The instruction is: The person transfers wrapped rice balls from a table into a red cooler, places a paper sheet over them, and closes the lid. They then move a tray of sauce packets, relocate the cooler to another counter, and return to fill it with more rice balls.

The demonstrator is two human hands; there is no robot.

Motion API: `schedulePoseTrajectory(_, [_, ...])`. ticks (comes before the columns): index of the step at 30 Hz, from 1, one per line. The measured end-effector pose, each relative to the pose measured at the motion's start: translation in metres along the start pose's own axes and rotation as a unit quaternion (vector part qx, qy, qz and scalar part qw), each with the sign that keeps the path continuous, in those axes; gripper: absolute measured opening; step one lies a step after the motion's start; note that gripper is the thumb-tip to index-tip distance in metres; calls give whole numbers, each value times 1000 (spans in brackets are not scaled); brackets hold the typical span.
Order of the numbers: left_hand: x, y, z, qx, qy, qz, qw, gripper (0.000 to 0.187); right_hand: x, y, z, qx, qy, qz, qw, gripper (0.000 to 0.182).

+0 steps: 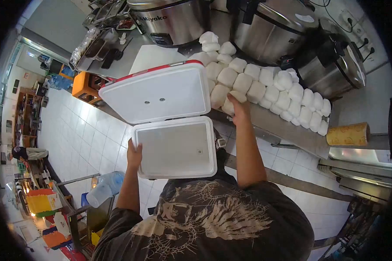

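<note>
A cooler box with a white inside is held in front of my body, its red-edged lid swung up on the far side. My left hand grips the box's left rim, the fingers partly hidden beneath it. On the steel counter, several rounded white packets, which look like wrapped portions, are stacked in rows. My right hand is closed on one white packet at the near edge of the stack, just right of the lid. What the packets contain is hidden.
Large steel rice cookers stand behind the packets along the wall. A yellow roll sits at the counter's right end. An orange crate is at the left, and a clear plastic water jug is at lower left. Another person is far left.
</note>
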State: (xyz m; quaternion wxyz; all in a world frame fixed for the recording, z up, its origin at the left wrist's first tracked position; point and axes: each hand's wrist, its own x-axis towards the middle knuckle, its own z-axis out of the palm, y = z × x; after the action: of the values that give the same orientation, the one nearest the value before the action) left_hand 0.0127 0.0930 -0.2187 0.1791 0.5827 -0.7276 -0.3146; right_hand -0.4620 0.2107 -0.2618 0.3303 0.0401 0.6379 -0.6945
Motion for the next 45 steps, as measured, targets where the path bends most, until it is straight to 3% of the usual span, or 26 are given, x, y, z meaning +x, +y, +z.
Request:
schedulePoseTrajectory(3, [5, -22, 3, -9, -11, -1, 1000, 51, -7, -7, -6, 13, -41, 21, 999, 93])
schedulePoseTrajectory(7, [7, -21, 6, 31, -4, -29, 999, 46, -12, 3, -30, 78, 1, -96, 992, 80])
schedulePoseTrajectory(10, [4, -22, 7, 11, 14, -9, 1000, 40, -89, -40, -38, 86, -45, -140, 985, 69])
schedulePoseTrajectory(13, [7, -23, 3, -20, 8, -16, 1000, 37, -164, -59, -17, -47, -156, -58, 985, 66])
schedulePoseTrajectory(15, [7, -33, 7, 2, 17, -4, 1000, 36, -182, -42, 17, -200, -278, 58, 938, 74])
schedulePoseTrajectory(17, [8, -33, 8, 12, 12, 11, 1000, 35, -186, 21, 62, -390, -296, 56, 870, 83])
schedulePoseTrajectory(19, [6, -27, 1, 7, -1, 17, 1000, 36, -173, 104, 106, -446, -359, 111, 812, 95])
schedulePoseTrajectory(21, [6, -34, 6, -14, 38, 50, 998, 31, -170, 174, 149, -524, -343, 121, 770, 89])
schedulePoseTrajectory(23, [4, -29, 3, -17, 36, 49, 998, 31, -145, 281, 159, -374, -290, 142, 869, 84])
schedulePoseTrajectory(24, [5, -30, 2, -18, 35, 50, 998, 32, -146, 293, 168, -293, -259, 151, 908, 81])
schedulePoseTrajectory(27, [8, -40, 2, -29, 45, 88, 995, 34, -141, 311, 169, -313, -282, 20, 907, 76])
schedulePoseTrajectory(29, [7, -40, 2, -47, 52, 111, 991, 36, -130, 328, 158, -351, -189, 1, 917, 79])
schedulePoseTrajectory(30, [7, -39, 0, -47, 47, 102, 993, 36, -125, 331, 150, -368, -141, -11, 919, 80])
schedulePoseTrajectory(33, [7, -36, -1, -51, 50, 90, 993, 36, -122, 285, 132, -300, -31, 192, 934, 86])
schedulePoseTrajectory(36, [7, -45, 6, -41, 53, 84, 994, 36, -130, 237, 142, -329, -154, 259, 895, 95])
schedulePoseTrajectory(38, [8, -43, 4, -30, 16, 61, 998, 36, -121, 261, 152, -360, -195, 273, 871, 104])
schedulePoseTrajectory(40, [8, -44, 4, -58, 33, 84, 994, 33, -136, 259, 176, -351, -191, 265, 878, 108])
schedulePoseTrajectory(42, [7, -37, -2, -68, 18, 72, 995, 32, -117, 296, 188, -528, -83, 164, 829, 110])
schedulePoseTrajectory(45, [6, -40, 1, -49, 19, 65, 996, 32, -158, 205, 176, -532, -196, 35, 823, 79])
